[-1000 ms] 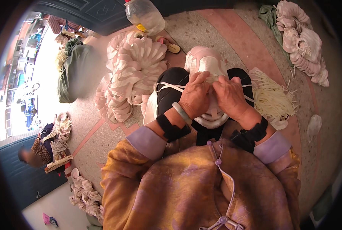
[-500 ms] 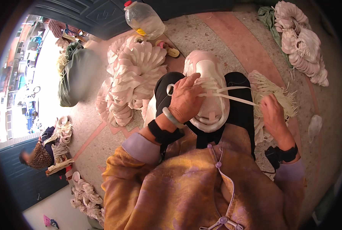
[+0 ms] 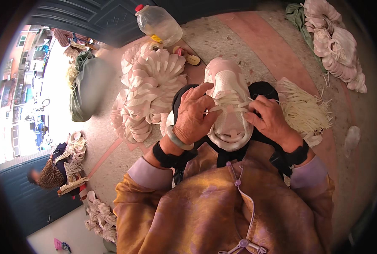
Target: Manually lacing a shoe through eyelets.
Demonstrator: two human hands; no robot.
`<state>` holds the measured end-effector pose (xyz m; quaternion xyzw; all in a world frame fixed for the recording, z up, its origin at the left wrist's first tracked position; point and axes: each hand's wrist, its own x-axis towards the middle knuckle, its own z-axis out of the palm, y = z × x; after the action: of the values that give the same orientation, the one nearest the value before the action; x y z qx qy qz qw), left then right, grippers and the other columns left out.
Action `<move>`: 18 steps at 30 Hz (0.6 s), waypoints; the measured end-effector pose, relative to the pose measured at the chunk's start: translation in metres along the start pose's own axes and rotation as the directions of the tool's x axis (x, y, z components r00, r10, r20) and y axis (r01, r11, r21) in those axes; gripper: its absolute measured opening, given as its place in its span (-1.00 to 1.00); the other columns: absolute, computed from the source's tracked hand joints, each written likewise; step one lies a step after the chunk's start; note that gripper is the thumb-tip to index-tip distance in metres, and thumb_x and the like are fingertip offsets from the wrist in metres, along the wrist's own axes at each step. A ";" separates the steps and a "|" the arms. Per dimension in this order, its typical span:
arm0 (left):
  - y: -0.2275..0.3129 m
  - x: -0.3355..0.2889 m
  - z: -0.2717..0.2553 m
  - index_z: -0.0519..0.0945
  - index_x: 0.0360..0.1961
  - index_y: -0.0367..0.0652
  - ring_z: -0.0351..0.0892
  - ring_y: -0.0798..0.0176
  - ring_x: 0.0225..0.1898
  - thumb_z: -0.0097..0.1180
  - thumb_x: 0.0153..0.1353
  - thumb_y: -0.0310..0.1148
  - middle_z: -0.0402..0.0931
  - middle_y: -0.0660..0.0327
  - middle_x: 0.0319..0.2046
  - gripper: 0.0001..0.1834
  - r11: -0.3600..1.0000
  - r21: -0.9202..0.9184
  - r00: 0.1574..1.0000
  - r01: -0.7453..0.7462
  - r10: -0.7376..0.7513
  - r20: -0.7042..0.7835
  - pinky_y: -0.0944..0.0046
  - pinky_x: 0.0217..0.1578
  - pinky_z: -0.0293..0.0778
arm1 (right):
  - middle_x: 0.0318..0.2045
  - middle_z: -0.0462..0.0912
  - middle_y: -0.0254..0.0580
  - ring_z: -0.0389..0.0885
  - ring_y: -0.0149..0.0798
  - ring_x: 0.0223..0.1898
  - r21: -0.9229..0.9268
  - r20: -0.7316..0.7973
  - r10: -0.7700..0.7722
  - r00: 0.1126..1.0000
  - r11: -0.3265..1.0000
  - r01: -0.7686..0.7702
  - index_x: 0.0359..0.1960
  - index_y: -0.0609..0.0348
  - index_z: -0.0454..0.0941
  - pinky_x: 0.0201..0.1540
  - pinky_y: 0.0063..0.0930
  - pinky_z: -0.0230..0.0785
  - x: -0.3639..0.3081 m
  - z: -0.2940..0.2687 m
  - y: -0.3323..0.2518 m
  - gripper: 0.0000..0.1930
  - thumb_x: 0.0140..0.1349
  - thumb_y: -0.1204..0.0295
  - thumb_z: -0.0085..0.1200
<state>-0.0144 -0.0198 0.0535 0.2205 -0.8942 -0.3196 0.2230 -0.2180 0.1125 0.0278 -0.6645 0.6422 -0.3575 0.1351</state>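
A pale pink and white sneaker upper (image 3: 224, 80) rests across my dark-trousered lap, its toe pointing away from me. Flat cream shoelace (image 3: 228, 100) crosses the eyelet rows in the middle of it. At the left side of the upper, my left hand (image 3: 193, 113) pinches a lace between thumb and fingers, with the index finger raised over the edge. From the right side, my right hand (image 3: 271, 117) is closed on a lace end near the eyelets. The fingertips partly cover the lace they hold.
A heap of pinkish uppers (image 3: 148, 91) lies to the left, with a clear jug (image 3: 159, 26) and a sandal (image 3: 187, 56) beyond. Loose cream laces (image 3: 309, 108) spread at my right. More uppers (image 3: 338, 48) lie far right. Another person (image 3: 52, 172) sits at the left.
My right hand has come in from the far right to the edge of the upper. The lace stretched out to the right is no longer taut there. My left hand has shifted slightly left.
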 end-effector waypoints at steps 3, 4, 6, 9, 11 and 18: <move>0.006 0.002 -0.002 0.50 -0.49 -0.16 0.41 -0.09 -0.08 0.29 -0.14 -0.41 0.41 0.02 0.01 -0.80 1.000 -0.015 1.000 0.000 0.000 -0.013 0.01 0.01 0.23 | -0.56 0.38 -0.19 0.40 -0.09 -0.48 0.125 0.115 0.077 0.990 0.988 -0.091 -0.52 0.18 0.40 -0.39 -0.32 0.20 0.003 0.010 0.000 -0.75 0.13 0.27 0.10; 0.008 0.003 -0.002 0.50 -0.49 -0.16 0.41 -0.08 -0.08 0.30 -0.15 -0.41 0.42 0.02 0.00 -0.79 0.999 -0.038 1.000 0.010 -0.011 -0.027 0.00 0.01 0.23 | -0.58 0.37 -0.19 0.39 -0.10 -0.50 0.142 0.094 0.076 0.993 0.986 -0.089 -0.53 0.18 0.38 -0.39 -0.32 0.18 0.003 0.012 0.000 -0.75 0.13 0.29 0.10; 0.012 0.004 -0.003 0.49 -0.49 -0.16 0.41 -0.08 -0.08 0.31 -0.16 -0.41 0.42 0.02 -0.01 -0.78 0.998 -0.063 0.999 0.021 -0.023 -0.039 0.00 0.01 0.23 | -0.59 0.36 -0.19 0.38 -0.11 -0.51 0.159 0.073 0.078 0.994 0.983 -0.089 -0.54 0.17 0.37 -0.38 -0.32 0.17 0.001 0.013 -0.001 -0.76 0.13 0.31 0.10; 0.017 0.010 -0.006 0.47 -0.52 -0.19 0.46 -0.08 -0.04 0.34 -0.20 -0.42 0.44 -0.03 0.01 -0.74 1.000 -0.011 1.000 -0.011 0.011 -0.019 0.06 -0.03 0.34 | -0.59 0.40 -0.23 0.42 -0.10 -0.50 0.162 0.048 0.079 0.996 0.983 -0.086 -0.58 0.12 0.39 -0.36 -0.25 0.20 -0.008 0.006 0.003 -0.82 0.06 0.37 0.11; 0.018 0.014 -0.004 0.47 -0.53 -0.18 0.46 -0.06 -0.08 0.34 -0.22 -0.43 0.46 0.01 -0.03 -0.74 0.994 0.031 0.995 -0.101 0.101 0.008 0.06 -0.04 0.31 | -0.59 0.38 -0.20 0.39 -0.08 -0.48 0.011 -0.055 -0.009 0.998 1.000 0.009 -0.59 0.13 0.37 -0.34 -0.23 0.17 -0.021 -0.012 0.011 -0.83 0.05 0.44 0.10; 0.009 0.004 0.014 0.47 -0.45 -0.17 0.42 -0.06 -0.07 0.27 -0.21 -0.46 0.45 0.04 -0.06 -0.75 0.991 0.092 0.985 -0.100 0.085 0.148 0.03 0.00 0.25 | -0.57 0.32 -0.09 0.33 -0.02 -0.45 -0.403 -0.257 0.112 0.960 0.890 -0.212 -0.56 0.21 0.33 -0.33 -0.21 0.20 -0.108 -0.071 0.074 -0.86 0.07 0.54 0.03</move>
<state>-0.0276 -0.0088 0.0509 0.1659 -0.9319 -0.2793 0.1613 -0.3112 0.2242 -0.0021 -0.5766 0.7693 -0.2691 -0.0582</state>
